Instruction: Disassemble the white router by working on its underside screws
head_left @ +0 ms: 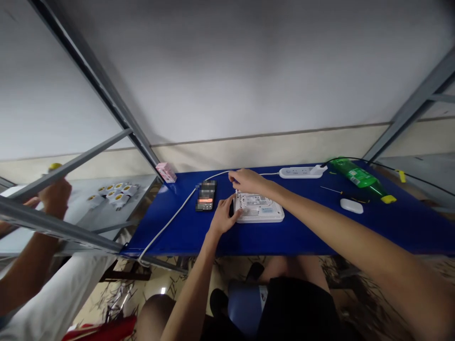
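Note:
A flat white plastic device (261,215), with labels and vent slots on its upturned face, lies on the blue tabletop (170,232). My left hand (223,215) rests at its left edge, fingers spread, the thumb touching the face. Over the upper left corner is my right hand (247,181), its fingertips pinched together. What they hold, if anything, is too small to make out. To the left of the device lies a dark phone (206,195) with a lit, partly blurred screen.
At the right are a white power strip (300,172), a green bottle (357,175) on its side, a white case (351,206) and a thin screwdriver (332,190). A pink box (166,172) and white cable (170,220) lie left. Beyond the metal frame, a co-worker's hand (55,194) is near several white parts (115,193).

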`<action>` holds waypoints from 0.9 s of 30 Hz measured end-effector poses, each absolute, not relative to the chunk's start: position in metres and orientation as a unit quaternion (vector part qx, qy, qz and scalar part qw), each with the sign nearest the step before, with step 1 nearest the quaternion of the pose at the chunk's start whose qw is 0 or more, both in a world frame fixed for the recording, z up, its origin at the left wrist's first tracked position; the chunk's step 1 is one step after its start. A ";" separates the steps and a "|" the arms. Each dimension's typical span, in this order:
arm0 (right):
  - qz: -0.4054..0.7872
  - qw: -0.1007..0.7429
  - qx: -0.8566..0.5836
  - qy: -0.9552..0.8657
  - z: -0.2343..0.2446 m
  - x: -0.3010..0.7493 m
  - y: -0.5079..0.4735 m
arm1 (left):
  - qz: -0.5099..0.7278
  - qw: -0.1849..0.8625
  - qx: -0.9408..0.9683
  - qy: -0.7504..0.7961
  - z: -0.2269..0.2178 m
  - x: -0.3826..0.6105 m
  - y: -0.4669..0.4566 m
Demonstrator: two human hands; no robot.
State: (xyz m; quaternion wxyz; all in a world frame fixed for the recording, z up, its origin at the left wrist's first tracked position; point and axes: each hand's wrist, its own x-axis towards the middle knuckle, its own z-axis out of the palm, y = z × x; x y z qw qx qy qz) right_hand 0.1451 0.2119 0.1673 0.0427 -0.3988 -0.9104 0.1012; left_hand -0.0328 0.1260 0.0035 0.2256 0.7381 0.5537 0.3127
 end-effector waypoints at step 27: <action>0.077 0.056 -0.409 -0.908 0.153 0.139 0.210 | 0.331 0.203 0.739 0.551 -0.005 -0.034 0.130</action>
